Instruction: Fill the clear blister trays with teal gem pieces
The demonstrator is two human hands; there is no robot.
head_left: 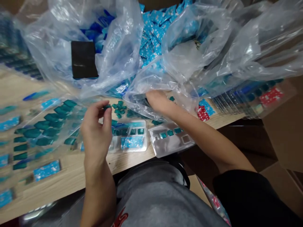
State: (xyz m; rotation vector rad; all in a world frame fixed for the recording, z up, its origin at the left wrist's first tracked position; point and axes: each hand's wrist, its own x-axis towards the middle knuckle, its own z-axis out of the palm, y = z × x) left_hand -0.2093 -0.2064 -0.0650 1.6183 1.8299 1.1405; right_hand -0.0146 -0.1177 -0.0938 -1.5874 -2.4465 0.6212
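My left hand [96, 130] is raised over the wooden table [71, 176], its fingers pinched on a small teal tile [107, 107]. My right hand [156, 99] reaches under the edge of a clear plastic bag [180, 66]; its fingers are hidden inside. A loose heap of teal tiles [120, 108] lies between the hands. Near the table's front edge sit two clear blister trays: one [129, 137] with teal tiles and a blue card, the other [170, 138] with three teal tiles and an empty pocket.
Big clear bags [71, 34] of blue packets [153, 34] fill the back of the table. Filled packs [47, 126] lie at the left, stacked trays [251, 97] at the right. Red packets [203, 114] lie by the right bag. Cardboard boxes [284, 138] stand at the right.
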